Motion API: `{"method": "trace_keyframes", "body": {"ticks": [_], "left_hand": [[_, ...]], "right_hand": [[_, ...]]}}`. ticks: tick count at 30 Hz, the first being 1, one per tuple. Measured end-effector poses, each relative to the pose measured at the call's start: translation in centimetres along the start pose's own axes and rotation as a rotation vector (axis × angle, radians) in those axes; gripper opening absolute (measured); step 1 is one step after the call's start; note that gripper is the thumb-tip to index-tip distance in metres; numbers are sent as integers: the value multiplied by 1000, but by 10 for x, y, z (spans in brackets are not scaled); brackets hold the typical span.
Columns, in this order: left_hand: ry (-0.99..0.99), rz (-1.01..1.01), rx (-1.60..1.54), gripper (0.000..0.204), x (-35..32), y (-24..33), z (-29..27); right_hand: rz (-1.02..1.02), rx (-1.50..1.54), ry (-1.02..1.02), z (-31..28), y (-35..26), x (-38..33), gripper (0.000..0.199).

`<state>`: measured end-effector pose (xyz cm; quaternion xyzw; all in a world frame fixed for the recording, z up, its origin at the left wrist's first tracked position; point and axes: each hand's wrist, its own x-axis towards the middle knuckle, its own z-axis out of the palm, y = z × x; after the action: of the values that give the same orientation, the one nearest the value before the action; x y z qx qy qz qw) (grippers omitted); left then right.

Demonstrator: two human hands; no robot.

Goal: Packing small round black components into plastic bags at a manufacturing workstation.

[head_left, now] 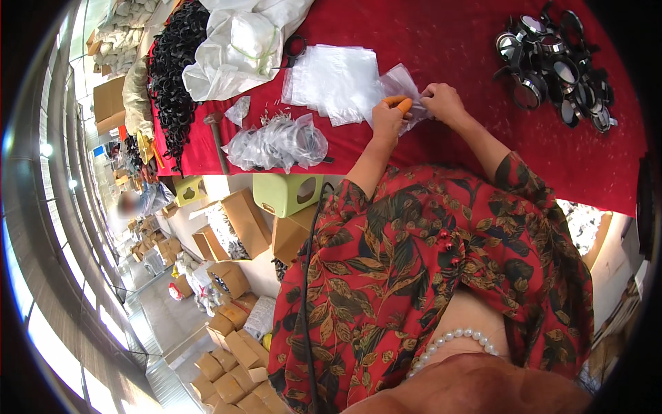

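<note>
Both my hands are on a clear plastic bag (400, 81) above the red-covered table. My left hand (390, 119) pinches its near side, with an orange cover on one finger. My right hand (443, 103) is closed on the bag's right edge. Whether anything lies inside the bag is hard to make out. Just left of it is a loose stack of flat clear bags (334, 77). Nearer the table's front edge sits a heap of filled clear bags (279, 143), their contents unclear. At the right lies a pile of round, shiny-faced pieces with black rims (565, 71).
A hammer (218, 141) lies near the left front edge. Behind it are a heap of black curved parts (178, 76) and a white sack (234, 52). A green plastic stool (286, 193) and cardboard boxes (245, 224) stand below the table, left of me.
</note>
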<state>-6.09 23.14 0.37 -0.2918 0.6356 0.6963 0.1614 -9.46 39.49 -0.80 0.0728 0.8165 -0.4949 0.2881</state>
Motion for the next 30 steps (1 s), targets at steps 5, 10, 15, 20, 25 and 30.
{"method": "trace_keyframes", "body": {"ticks": [5,10,15,20,25,30], "left_hand": [[42,119,306,22,13,1,10],[28,-38,34,20,12,5,0],[-53,-132,-245,21,8,7,-18],[-87,-143,-188,20,6,14,-11],[-48,-20,142,24,6,9,-3],[-3,31,277,23,10,6,1]], "right_hand": [[-134,-100,57,7,-5,-2,19],[18,155,-5,-1,-5,-4,20],[99,184,-3,-6,-10,-6,21],[-172,-103,384,-20,-3,-28,21],[-438,27,683,-57,21,-33,21],[-288,232,870,-76,14,-64,30]]}}
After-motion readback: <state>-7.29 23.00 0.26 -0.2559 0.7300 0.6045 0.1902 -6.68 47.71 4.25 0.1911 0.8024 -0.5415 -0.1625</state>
